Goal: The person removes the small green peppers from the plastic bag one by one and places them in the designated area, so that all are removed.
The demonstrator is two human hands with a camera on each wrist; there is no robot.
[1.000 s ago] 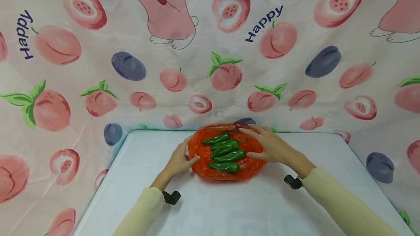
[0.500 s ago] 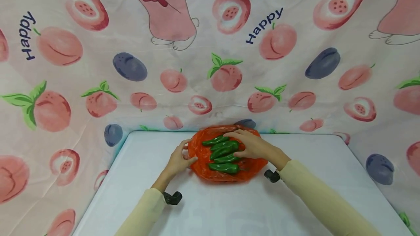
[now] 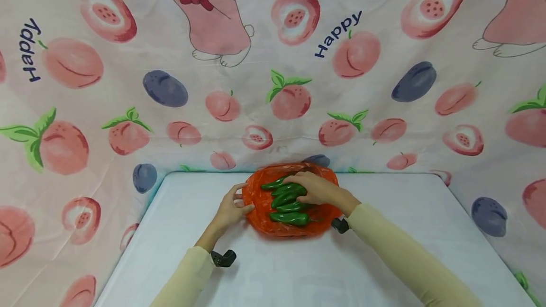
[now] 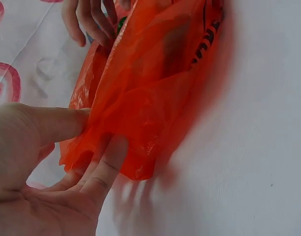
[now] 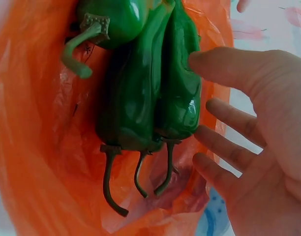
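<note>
Left hand (image 3: 229,210) at the left edge of the orange bag (image 3: 264,229); thumb on one face of the plastic, fingers on the other, so the edge is held between them. Bag sits on the white table (image 3: 273,269) near its far side, mouth upward. Inside, slightly right of the bag's left wall, lie five green peppers (image 3: 286,199), side by side, long axes running roughly left to right. Where stems show, they point right. Right hand (image 3: 313,189) arches over the stem ends from the right, fingers loosely bent and spread, not closed round any pepper; the right wrist view puts the thumb tip against or just over one pepper, contact not certain. Governing relation, as judged: peppers lie directly left of the right palm, pointing stem-first at it, and the right hand is the nearer of the two.
</note>
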